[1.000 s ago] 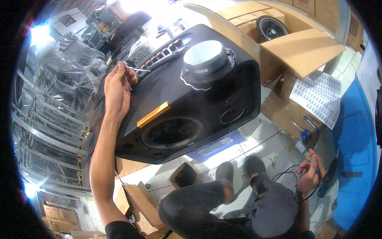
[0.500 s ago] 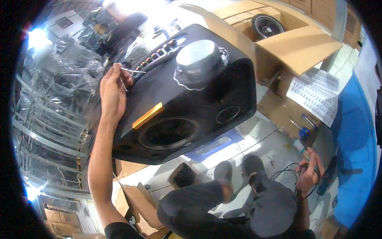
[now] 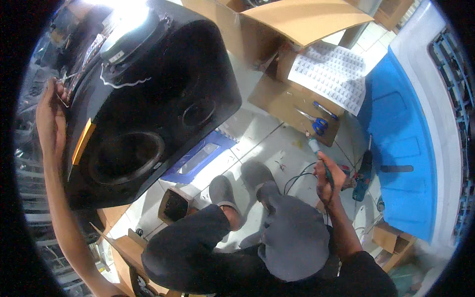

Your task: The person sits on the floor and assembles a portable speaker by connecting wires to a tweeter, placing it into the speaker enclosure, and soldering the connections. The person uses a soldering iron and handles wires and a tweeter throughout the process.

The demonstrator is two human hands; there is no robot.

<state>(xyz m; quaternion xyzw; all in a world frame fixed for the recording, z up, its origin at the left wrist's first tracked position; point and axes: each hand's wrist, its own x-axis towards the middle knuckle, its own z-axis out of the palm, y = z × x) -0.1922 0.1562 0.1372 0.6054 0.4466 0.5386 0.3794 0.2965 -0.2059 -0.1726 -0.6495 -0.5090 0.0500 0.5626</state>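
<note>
A large black speaker cabinet (image 3: 173, 94) with round openings stands at the left. On it rests a speaker driver (image 3: 126, 42), magnet side up, a twisted white wire (image 3: 123, 85) trailing from it. At the cabinet's far-left edge, my left hand (image 3: 52, 116) is closed on a thin white wire (image 3: 72, 76), partly lost in glare. Over the floor at the right, my right hand (image 3: 330, 178) grips a soldering iron (image 3: 313, 144) with a green handle and dark cord; its tip points away toward the cardboard. A yellow-orange strip (image 3: 83, 141) sits on the cabinet's side.
Blue-handled scissors (image 3: 319, 125) and a blue pen (image 3: 325, 110) lie on flat cardboard (image 3: 277, 101), beside a printed sheet (image 3: 329, 74). A power drill (image 3: 363, 175) stands near a blue panel (image 3: 401, 133). A small open box (image 3: 174, 205) is by my feet. An open carton (image 3: 307, 20) is beyond.
The view has swung right, so the cabinet appears farther left. My right hand has lifted the soldering iron, its tip nearer the cardboard. The left hand keeps its hold on the wire.
</note>
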